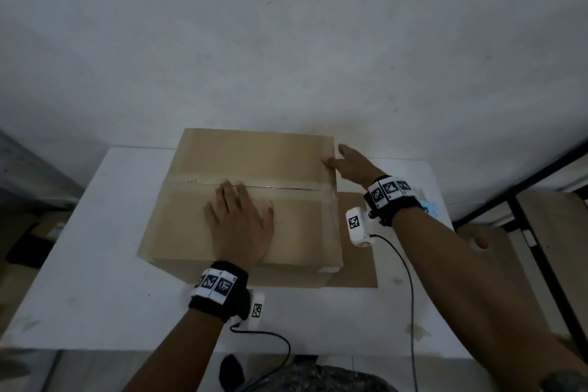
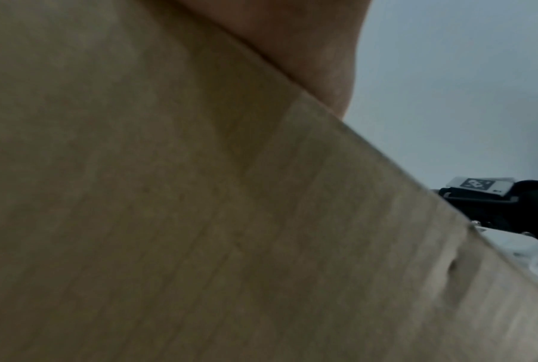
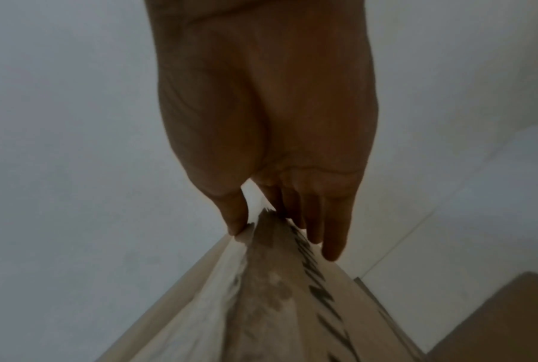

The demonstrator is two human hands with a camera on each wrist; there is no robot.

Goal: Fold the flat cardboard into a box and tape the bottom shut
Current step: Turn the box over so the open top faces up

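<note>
so, both hands on the folded box (image 1: 248,200) standing on the white table (image 1: 95,264).
left hand (image 1: 240,226) lies flat, fingers straight and spread, on the near top flap, its fingertips at the taped centre seam (image 1: 286,188). right hand (image 1: 348,165) reaches to the box's far right edge, thumb on top, straight fingers down the side; a flat cardboard sheet (image 1: 359,261) lies beside it.

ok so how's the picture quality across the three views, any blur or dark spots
Head view: dim, soft, edges bowed by the wide lens, faint glare along the tape on the box. Left wrist view: cardboard fills it, very close and blurred. Right wrist view: the right hand is dark against the pale wall, with the box edge smeared.
</note>
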